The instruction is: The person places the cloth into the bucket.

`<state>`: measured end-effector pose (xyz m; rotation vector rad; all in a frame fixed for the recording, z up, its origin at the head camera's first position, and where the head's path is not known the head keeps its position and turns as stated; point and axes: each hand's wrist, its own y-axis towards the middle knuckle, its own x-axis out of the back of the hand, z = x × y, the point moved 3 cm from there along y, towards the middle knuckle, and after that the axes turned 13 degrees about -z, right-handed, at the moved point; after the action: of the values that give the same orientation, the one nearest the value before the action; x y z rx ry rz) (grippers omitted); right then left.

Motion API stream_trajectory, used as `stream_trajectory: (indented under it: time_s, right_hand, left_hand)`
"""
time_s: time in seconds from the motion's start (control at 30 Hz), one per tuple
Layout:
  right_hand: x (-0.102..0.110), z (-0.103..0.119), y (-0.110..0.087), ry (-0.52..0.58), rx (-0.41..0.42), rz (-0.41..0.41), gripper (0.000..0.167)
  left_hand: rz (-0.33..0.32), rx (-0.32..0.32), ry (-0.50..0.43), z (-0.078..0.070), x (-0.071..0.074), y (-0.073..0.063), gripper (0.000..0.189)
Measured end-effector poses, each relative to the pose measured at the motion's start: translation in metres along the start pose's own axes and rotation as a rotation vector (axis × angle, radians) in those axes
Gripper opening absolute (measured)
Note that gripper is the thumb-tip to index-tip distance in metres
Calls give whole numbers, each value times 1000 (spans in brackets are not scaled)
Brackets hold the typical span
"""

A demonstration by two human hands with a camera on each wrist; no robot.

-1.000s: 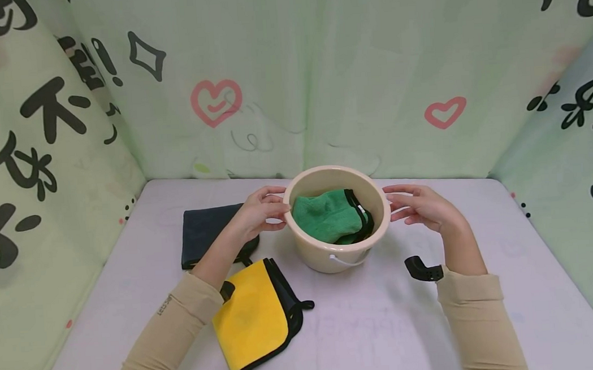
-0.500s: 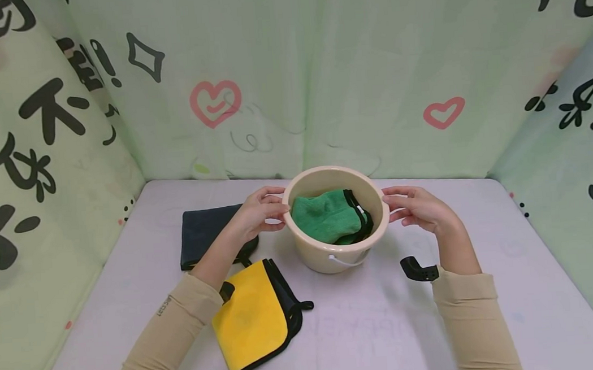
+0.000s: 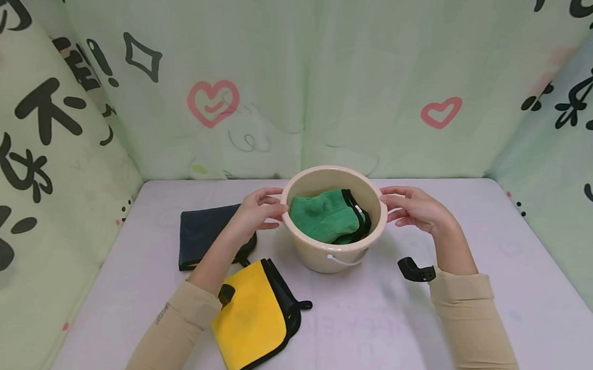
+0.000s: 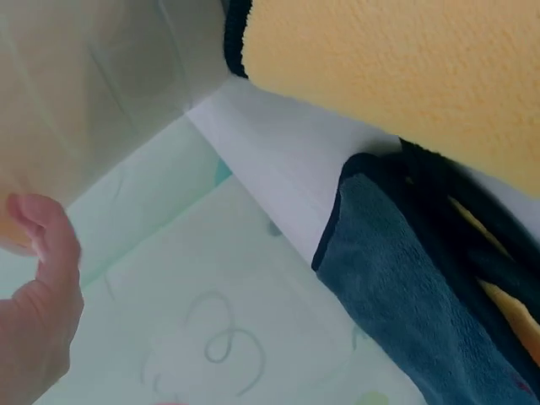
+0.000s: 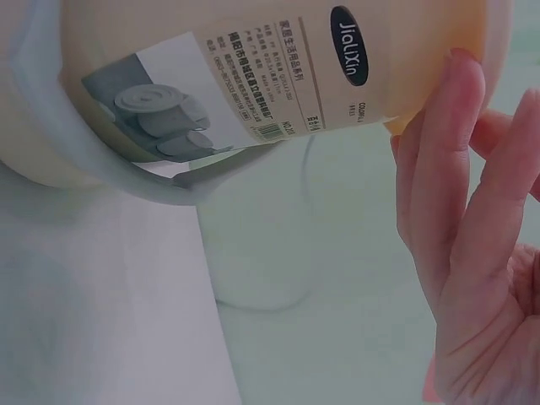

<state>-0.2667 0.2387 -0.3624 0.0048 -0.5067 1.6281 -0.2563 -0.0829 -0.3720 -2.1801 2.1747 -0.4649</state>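
Note:
A beige bucket stands on the table, with a folded green cloth with black edging inside it. My left hand is at the left side of the rim, fingertips against the outside. On the opposite side, my right hand touches the bucket just under the rim with loosely extended fingers. The right wrist view shows these fingertips on the wall near a printed label. In the left wrist view, the bent thumb of the left hand shows beside the bucket's wall.
A yellow cloth with black edging lies folded in front of the left forearm. Behind it lies a folded dark navy cloth, partly covered by that arm. The bucket's white handle hangs down in front. Printed curtains enclose the table.
My right hand has shifted slightly left, its fingertips coming up to the bucket. The left hand holds its place at the rim, and the bucket and cloths stay where they were.

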Motion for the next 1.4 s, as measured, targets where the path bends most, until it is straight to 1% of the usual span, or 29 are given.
stream_trajectory:
  time_s: [0.03,0.07,0.13,0.2,0.27,0.37,0.43,0.5,0.57,0.6,0.67,0.77,0.83,0.9,1.03,1.1,1.2,1.3,1.4]
  right_hand:
    - [0,0,0,0,-3,-3,61]
    - [-1,0,1,-3,-2,-3,61]
    - [-1,0,1,-6,-1,-4,60]
    - [0,0,1,-9,-2,-8,60]
    - [0,0,0,-12,1,-8,59]
    - [0,1,-1,-9,0,-9,60]
    - [0,1,-2,-6,0,-9,61]
    - [0,2,-2,-4,1,-7,61]
    - [-1,2,-2,-5,4,-3,61]
    - [-1,2,-2,-6,5,-2,61]
    - [-1,2,-2,-7,5,1,61]
    - [-1,2,-2,-8,2,5,61]
    - [-1,2,-3,-7,1,8,61]
    - [0,1,-3,-5,1,11,61]
    - [1,1,-3,-4,2,13,61]
    - [1,0,-3,-6,2,11,61]
    - [0,0,-3,-9,-3,4,61]
    - [0,0,-2,-11,-4,6,61]
    - [0,0,-3,-6,-2,11,61]
  left_hand:
    - [-13,-49,46,0,2,-2,47]
    - [-26,-115,92,-1,4,-4,48]
    - [-60,-270,180,-3,8,-10,49]
    - [-99,-440,276,-4,13,-18,52]
    - [-135,-628,427,-5,18,-29,54]
    - [-206,-902,693,1,24,-45,55]
    - [-255,-1076,820,8,28,-56,54]
    - [-290,-1225,878,18,34,-65,51]
    - [-307,-1323,905,29,39,-74,51]
    - [-310,-1348,916,35,42,-78,52]
    - [-314,-1368,944,48,49,-85,58]
    - [-289,-1339,965,65,58,-94,60]
    - [-255,-1308,980,75,63,-100,59]
    - [-206,-1274,1006,83,67,-105,62]
    - [-72,-1195,1092,99,72,-112,76]
    - [-2,-1143,1126,106,73,-114,78]
    - [82,-1060,1153,116,74,-116,78]
    - [129,-1003,1168,124,75,-117,77]
    - [147,-975,1176,128,76,-117,76]
